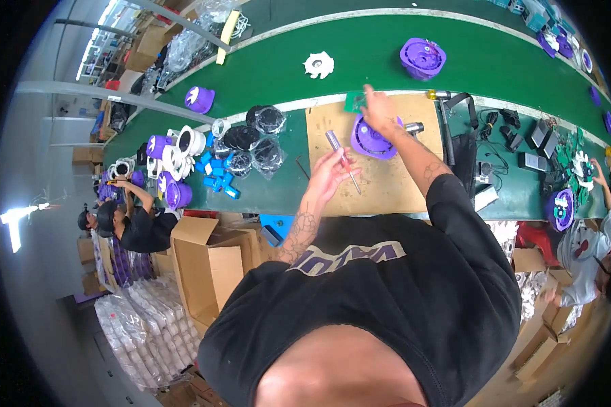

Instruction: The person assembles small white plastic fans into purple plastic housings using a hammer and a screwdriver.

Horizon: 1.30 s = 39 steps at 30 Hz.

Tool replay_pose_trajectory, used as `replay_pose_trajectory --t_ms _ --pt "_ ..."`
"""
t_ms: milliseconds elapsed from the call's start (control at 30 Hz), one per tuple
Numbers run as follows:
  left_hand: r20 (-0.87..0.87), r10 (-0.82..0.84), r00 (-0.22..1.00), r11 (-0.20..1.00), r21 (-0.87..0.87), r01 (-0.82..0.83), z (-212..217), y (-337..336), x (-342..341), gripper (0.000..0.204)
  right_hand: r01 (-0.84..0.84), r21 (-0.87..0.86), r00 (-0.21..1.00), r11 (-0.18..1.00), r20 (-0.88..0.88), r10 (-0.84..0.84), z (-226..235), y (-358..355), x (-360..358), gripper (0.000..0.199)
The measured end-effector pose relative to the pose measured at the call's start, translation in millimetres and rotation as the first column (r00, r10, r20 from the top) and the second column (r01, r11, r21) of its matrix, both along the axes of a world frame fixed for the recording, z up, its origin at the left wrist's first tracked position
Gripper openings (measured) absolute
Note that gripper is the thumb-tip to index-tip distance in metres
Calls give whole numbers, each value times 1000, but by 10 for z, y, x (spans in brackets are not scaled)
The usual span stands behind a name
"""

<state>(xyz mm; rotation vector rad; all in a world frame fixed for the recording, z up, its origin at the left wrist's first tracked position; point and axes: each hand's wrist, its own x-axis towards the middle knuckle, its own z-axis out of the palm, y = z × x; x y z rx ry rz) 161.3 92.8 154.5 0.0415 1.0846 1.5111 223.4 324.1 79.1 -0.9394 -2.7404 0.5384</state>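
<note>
My left hand [327, 173] is closed around a screwdriver [345, 161], its thick end up and its thin tip slanting down to the right over a cardboard sheet [332, 197]. My right hand [380, 110] reaches over the far side of a round purple housing [372, 144], its index finger stretched away from me. Right beside those fingers is a small flat green piece [354, 102], perhaps a circuit board; whether they touch it I cannot tell. A dark and silver cylindrical tool [414, 127] lies right of the housing, partly behind my forearm.
A white fan wheel [318, 65] and another purple housing [423, 58] lie on the green belt [366, 54]. Bagged black discs [268, 156] and blue pieces [216, 175] are at left. A yellow-handled tool [438, 95] lies at right. Co-workers sit at both sides.
</note>
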Motion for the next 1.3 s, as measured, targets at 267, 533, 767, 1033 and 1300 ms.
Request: replay_pose_trajectory --t_ms 267,533,767,1033,1300 --pt "-514 34 857 996 93 16 -187 937 -12 26 605 -433 633 668 -246 -734 -569 -48 1067 66" --pt "-667 11 745 985 134 105 -797 1181 -21 30 604 -269 791 750 323 -520 -711 -790 1892 43" --pt "-801 2 599 980 121 159 -784 1199 -76 28 124 -990 803 -66 140 -579 -806 -666 1989 21" --pt "-816 -14 578 978 110 178 -940 1204 62 27 101 -995 685 -23 87 -723 -537 -894 1965 16" --pt "-960 49 274 969 112 221 -960 1079 149 27 380 -565 844 732 -112 -525 530 -1169 2152 32"
